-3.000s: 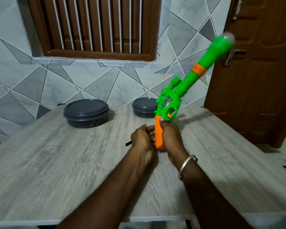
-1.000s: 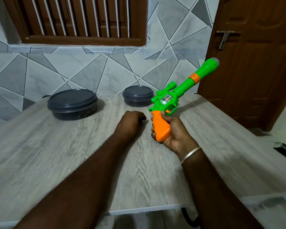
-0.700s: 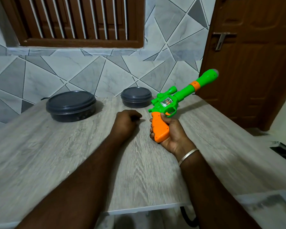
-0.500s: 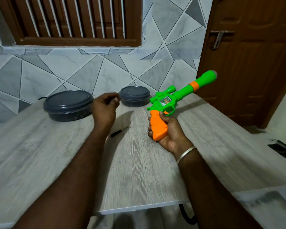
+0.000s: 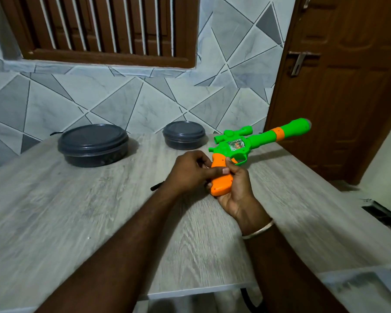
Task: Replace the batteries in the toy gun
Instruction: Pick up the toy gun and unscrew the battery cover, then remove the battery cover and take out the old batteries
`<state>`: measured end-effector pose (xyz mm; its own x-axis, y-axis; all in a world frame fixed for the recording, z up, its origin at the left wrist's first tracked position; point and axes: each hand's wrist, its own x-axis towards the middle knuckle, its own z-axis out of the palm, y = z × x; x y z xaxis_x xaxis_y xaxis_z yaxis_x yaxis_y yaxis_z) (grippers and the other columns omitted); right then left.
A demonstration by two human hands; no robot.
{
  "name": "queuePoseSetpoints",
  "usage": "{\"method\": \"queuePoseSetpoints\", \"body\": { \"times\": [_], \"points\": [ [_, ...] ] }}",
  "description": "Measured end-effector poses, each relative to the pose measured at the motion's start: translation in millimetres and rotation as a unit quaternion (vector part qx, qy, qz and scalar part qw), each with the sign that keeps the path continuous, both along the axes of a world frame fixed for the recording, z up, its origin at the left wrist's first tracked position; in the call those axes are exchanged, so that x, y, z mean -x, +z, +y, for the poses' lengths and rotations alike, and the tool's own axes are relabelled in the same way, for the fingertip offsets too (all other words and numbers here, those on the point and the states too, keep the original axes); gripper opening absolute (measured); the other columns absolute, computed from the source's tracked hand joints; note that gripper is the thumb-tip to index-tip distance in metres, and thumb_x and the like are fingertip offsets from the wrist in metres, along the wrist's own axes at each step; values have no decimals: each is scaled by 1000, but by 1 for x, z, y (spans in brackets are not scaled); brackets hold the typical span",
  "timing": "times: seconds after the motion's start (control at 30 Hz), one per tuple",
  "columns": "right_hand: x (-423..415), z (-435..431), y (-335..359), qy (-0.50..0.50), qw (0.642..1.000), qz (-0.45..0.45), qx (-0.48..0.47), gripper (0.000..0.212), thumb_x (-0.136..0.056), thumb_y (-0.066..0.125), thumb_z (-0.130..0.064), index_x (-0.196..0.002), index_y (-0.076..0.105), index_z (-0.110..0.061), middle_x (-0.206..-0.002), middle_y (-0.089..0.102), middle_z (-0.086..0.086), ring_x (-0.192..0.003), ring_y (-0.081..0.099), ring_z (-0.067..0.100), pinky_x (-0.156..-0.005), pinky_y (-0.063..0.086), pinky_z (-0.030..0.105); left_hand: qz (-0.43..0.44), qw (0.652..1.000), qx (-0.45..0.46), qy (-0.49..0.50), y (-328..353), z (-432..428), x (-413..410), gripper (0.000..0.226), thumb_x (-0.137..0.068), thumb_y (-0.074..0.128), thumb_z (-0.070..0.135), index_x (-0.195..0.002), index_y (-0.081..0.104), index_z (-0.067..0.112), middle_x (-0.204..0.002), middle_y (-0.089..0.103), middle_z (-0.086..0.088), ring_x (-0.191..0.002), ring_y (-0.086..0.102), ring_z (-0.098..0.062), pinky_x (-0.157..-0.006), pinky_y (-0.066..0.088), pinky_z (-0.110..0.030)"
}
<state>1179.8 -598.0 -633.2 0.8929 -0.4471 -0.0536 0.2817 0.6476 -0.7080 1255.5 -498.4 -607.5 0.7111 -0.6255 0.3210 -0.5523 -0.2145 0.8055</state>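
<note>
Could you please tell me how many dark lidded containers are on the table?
2. The larger container stands on the table at far left by the wall; the smaller container stands further right, just behind the toy gun. The arms might hide another.

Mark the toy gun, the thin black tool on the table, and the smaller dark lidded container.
toy gun (image 5: pixel 235 146): head view, green body above the trigger.
black tool (image 5: pixel 157 185): head view, the end that shows.
small container (image 5: pixel 184 132): head view, middle of its lid.
</note>
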Motion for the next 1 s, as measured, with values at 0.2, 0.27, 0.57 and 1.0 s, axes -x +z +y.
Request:
{"method": "queuePoseSetpoints", "body": {
  "times": [0.2, 0.27, 0.57, 1.0],
  "points": [
    [1, 2, 0, -19, 1000, -1, 13, 40, -100, 37, -36, -106, 65, -8, -92, 74, 16, -85, 70, 27, -80, 49, 39, 82, 997, -3, -10, -2, -2, -1, 55, -57, 94, 49, -90, 70, 14, -76, 69, 6, -67, 63, -6, -61, 52, -24],
    [2, 5, 1, -21, 1000, -1, 7, 42, -101, 38, -36, -115, 63, -6, -105, 71, 20, -100, 65, 32, -90, 47, 44, 105, 994, 10, -12, -3, -1, -3, 53, -56, 96, 44, -91, 72, 13, -76, 69, 4, -66, 64, -10, -62, 54, -27],
    [4, 6, 2, -50, 997, 23, 50, 40, -105, 31, -35, -95, 62, -10, -77, 75, 11, -70, 74, 20, -66, 59, 35, 106, 994, 38, -10, -4, -1, -7, 47, -54, 95, 42, -87, 78, 14, -83, 75, -8, -75, 69, -19, -76, 61, -40],
    [-5, 0, -1, -108, 992, 57, -21, 43, -100, 42, -38, -121, 52, -2, -79, 57, 13, -58, 59, 22, -46, 51, 23, 181, 969, 171, 0, 8, 28, -32, 13, -82, 77, -1, -91, 68, 0, -77, 67, -18, -60, 66, -22, -63, 61, -28]
  ]
}}
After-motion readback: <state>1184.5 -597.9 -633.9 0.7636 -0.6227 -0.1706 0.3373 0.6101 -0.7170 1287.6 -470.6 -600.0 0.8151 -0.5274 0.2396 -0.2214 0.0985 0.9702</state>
